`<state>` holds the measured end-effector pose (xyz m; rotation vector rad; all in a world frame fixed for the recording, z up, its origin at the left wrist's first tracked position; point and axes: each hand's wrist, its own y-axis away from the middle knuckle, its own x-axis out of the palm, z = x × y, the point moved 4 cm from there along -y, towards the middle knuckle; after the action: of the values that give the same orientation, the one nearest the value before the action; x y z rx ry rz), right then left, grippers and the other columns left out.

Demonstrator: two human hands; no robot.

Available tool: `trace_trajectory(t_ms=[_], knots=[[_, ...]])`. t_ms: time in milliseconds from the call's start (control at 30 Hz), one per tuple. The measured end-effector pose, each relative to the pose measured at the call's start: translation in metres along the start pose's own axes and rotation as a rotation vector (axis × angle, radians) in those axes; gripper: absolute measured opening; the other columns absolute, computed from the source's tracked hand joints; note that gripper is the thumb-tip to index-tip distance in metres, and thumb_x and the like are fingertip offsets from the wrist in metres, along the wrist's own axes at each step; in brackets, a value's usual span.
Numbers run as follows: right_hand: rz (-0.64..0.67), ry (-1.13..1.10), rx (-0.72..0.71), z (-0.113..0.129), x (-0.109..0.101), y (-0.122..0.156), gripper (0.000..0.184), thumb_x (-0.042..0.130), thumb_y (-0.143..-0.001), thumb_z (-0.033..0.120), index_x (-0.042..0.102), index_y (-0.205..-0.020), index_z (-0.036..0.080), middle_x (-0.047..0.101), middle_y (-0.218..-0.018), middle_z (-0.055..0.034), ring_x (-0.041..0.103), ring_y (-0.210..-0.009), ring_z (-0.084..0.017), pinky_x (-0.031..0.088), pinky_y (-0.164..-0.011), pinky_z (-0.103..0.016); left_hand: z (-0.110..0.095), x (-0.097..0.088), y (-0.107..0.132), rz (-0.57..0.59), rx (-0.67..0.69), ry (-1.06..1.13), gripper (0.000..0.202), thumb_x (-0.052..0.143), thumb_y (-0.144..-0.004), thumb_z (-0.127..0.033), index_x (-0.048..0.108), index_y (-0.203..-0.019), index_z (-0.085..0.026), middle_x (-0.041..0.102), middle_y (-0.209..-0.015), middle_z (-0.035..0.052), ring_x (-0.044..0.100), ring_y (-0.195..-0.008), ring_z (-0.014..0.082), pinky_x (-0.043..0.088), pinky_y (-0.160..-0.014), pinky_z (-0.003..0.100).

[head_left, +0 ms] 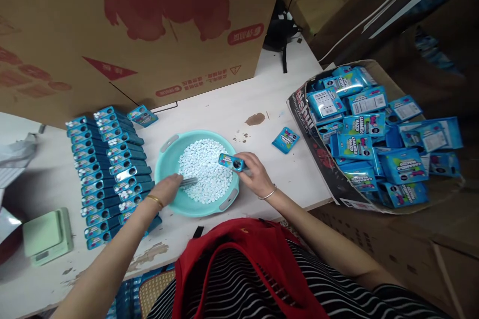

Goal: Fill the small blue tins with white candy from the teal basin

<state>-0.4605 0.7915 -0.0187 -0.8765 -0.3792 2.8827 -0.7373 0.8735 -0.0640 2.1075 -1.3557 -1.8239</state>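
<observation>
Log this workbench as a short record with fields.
left: left hand holds metal scoop over white pellets
right: right hand holds small blue box above teal basin
table left: rows of blue boxes, green scale
table right: open carton full of blue packets, one loose packet

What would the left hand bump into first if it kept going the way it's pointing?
Probably the white pellets in the teal basin: the left hand points right, and its metal tool reaches the heap. Depth is unclear; beyond is the right hand with a small blue box.
</observation>
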Motion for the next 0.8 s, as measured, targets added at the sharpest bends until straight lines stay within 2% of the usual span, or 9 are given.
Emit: trace_trajectory(t_ms=[67, 167, 267, 367, 467, 533, 667, 800], knots=[[-0.022, -0.028, 0.042, -0.003, -0.005, 0.001, 0.034, 0.055, -0.085, 0.021, 0.054, -0.119, 0.025, 0.059, -0.113, -0.0088, 0.056, -0.107, -0.025, 0.048, -0.094, -0.043, 0.001, 0.032, -0.016, 0.015, 0.02, 0.058, 0.026, 0.04, -0.078, -0.005, 0.057, -0.095, -0.015, 0.064, -0.091, 0.0104, 0.061, -0.084, 0.0211, 0.048, -0.079, 0.034], [-0.082, -0.062, 0.081, -0.005, -0.009, 0.001, 0.031, 0.059, -0.085, 0.026, 0.055, -0.116, 0.024, 0.059, -0.109, -0.0083, 0.057, -0.103, -0.024, 0.049, -0.09, -0.042, -0.022, 0.063, -0.039, -0.005, 0.07, 0.14, 0.026, 0.042, -0.079, -0.008, 0.056, -0.1, -0.016, 0.065, -0.097, 0.0098, 0.061, -0.09, 0.0212, 0.048, -0.083, 0.034], [-0.137, -0.078, 0.108, -0.006, -0.011, 0.002, 0.03, 0.063, -0.084, 0.027, 0.056, -0.114, 0.024, 0.059, -0.107, -0.0076, 0.058, -0.1, -0.022, 0.05, -0.087, -0.039, -0.048, 0.077, -0.06, -0.054, 0.088, 0.222, 0.033, 0.041, -0.08, -0.008, 0.052, -0.11, -0.016, 0.062, -0.107, 0.0111, 0.059, -0.1, 0.0221, 0.046, -0.091, 0.037], [-0.161, -0.078, 0.122, -0.006, -0.012, 0.002, 0.03, 0.064, -0.084, 0.027, 0.057, -0.113, 0.024, 0.06, -0.105, -0.0068, 0.058, -0.099, -0.022, 0.05, -0.086, -0.038, -0.059, 0.078, -0.067, -0.094, 0.09, 0.301, 0.035, 0.043, -0.082, -0.011, 0.047, -0.117, -0.016, 0.059, -0.115, 0.013, 0.058, -0.103, 0.0229, 0.045, -0.093, 0.039], [-0.17, -0.06, 0.124, -0.006, -0.015, 0.002, 0.03, 0.064, -0.084, 0.027, 0.057, -0.113, 0.024, 0.06, -0.105, -0.007, 0.058, -0.099, -0.022, 0.051, -0.086, -0.038, -0.058, 0.065, -0.057, -0.102, 0.11, 0.362, 0.03, 0.045, -0.086, -0.02, 0.046, -0.116, -0.016, 0.061, -0.106, 0.0109, 0.06, -0.093, 0.0212, 0.048, -0.087, 0.037], [-0.167, -0.044, 0.121, -0.006, -0.019, 0.002, 0.03, 0.063, -0.084, 0.027, 0.057, -0.114, 0.024, 0.06, -0.106, -0.0073, 0.058, -0.099, -0.022, 0.051, -0.086, -0.039, -0.055, 0.047, -0.043, -0.116, 0.15, 0.396, 0.027, 0.045, -0.087, -0.023, 0.047, -0.113, -0.017, 0.062, -0.102, 0.0085, 0.059, -0.09, 0.0196, 0.048, -0.084, 0.035], [-0.118, 0.018, 0.068, -0.002, -0.02, 0.002, 0.033, 0.057, -0.085, 0.021, 0.055, -0.118, 0.025, 0.059, -0.108, -0.0083, 0.057, -0.102, -0.023, 0.05, -0.089, -0.042, -0.055, -0.006, -0.009, -0.191, 0.263, 0.435, 0.024, 0.045, -0.09, -0.029, 0.047, -0.112, -0.018, 0.061, -0.103, 0.0079, 0.058, -0.093, 0.0192, 0.047, -0.083, 0.034], [-0.045, 0.097, -0.003, 0.006, -0.01, 0.002, 0.042, 0.051, -0.081, 0.011, 0.053, -0.121, 0.024, 0.058, -0.111, -0.0094, 0.055, -0.105, -0.025, 0.05, -0.092, -0.044, -0.066, -0.057, 0.018, -0.207, 0.321, 0.339, 0.027, 0.044, -0.091, -0.03, 0.047, -0.115, -0.018, 0.062, -0.101, 0.008, 0.059, -0.087, 0.018, 0.048, -0.078, 0.033]])
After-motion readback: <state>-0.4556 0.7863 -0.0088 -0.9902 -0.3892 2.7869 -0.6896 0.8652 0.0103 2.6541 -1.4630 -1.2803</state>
